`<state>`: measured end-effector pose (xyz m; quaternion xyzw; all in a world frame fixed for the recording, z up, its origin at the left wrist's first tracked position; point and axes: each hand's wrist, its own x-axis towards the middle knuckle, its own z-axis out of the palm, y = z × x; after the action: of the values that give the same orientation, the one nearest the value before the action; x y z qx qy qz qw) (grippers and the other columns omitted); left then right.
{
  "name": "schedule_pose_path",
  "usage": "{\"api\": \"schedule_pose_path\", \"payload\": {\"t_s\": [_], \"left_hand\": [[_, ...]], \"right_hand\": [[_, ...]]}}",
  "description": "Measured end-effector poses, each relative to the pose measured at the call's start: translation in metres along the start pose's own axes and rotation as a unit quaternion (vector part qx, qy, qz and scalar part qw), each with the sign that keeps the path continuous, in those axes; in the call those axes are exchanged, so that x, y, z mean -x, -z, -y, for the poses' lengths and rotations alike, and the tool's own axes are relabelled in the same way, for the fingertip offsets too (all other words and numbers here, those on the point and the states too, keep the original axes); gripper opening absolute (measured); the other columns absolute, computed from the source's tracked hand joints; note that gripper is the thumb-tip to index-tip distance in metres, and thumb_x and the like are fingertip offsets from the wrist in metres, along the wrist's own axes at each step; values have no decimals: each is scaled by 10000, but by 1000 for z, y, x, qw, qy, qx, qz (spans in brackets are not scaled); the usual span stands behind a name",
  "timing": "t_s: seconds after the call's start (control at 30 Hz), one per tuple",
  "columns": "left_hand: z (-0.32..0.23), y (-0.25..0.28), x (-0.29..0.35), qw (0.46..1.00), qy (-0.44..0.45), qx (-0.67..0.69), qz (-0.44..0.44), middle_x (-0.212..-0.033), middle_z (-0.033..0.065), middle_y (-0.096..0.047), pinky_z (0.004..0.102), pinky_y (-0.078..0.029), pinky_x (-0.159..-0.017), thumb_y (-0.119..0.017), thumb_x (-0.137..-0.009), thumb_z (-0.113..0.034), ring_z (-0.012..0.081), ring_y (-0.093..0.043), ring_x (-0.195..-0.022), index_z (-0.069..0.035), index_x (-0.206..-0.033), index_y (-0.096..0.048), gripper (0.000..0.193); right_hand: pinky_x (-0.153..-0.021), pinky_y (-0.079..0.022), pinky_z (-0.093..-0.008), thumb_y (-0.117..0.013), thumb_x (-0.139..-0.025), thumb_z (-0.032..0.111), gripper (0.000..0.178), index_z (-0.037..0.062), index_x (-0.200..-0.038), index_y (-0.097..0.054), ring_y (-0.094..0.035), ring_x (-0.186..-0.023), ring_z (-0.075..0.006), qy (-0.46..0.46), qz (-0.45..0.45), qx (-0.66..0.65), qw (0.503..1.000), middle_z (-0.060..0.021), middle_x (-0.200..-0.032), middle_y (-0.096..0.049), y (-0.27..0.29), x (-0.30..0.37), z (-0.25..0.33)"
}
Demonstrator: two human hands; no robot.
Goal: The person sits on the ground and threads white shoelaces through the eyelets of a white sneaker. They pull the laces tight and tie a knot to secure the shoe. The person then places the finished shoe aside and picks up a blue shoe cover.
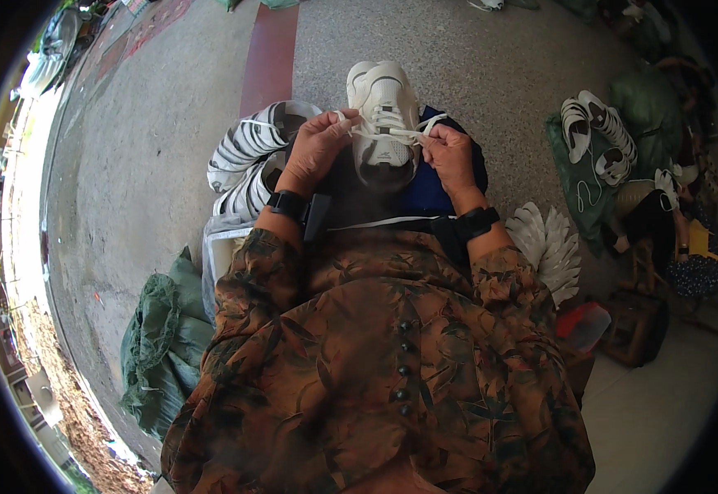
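A white sneaker (385, 99) rests in front of me over my lap, its toe pointing away and its dark opening toward me. White shoelaces (392, 132) cross its tongue and run out to both sides. My left hand (318, 150) is closed at the shoe's left side, pinching a lace between thumb and forefinger. On the right side, my right hand (451, 158) pinches the other lace, and a loop of it stands up above the fingers. Under the shoe lies dark and blue cloth (426, 191). Both wrists wear black bands.
Nested white and grey shoes (248, 152) are stacked left of my left hand. A fan of white pieces (546, 247) lies by my right forearm. Green sacks (165, 329) sit at lower left. Further right, more shoes (597, 123) lie on green sacking, near a seated person and a wooden stool (634, 325).
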<state>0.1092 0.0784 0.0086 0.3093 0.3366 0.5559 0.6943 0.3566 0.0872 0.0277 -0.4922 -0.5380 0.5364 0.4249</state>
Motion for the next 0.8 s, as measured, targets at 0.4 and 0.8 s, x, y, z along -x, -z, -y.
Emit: {"api": "schedule_pose_path", "payload": {"t_s": [0.4, 0.8], "left_hand": [[0, -2, 4, 1000, -2, -17, 8, -1098, 78, -633, 353, -468, -892, -617, -865, -73, 200, -592, -1055, -90, -885, -632, 30], [0, -4, 6, 998, -11, -58, -1, -1055, 73, -644, 335, -478, -872, -615, -863, -67, 182, -608, -997, -67, -895, -636, 38]], "right_hand": [[-536, -376, -212, -639, -801, 28, 90, 14, -715, -618, -444, -566, -44, 135, -60, 114, 982, 26, -611, -539, -7, 2, -9], [-481, -429, -265, -594, -801, 20, 142, 7, -662, -565, -554, -508, -124, 22, -45, 55, 997, -70, -597, -609, -11, 0, -7]]}}
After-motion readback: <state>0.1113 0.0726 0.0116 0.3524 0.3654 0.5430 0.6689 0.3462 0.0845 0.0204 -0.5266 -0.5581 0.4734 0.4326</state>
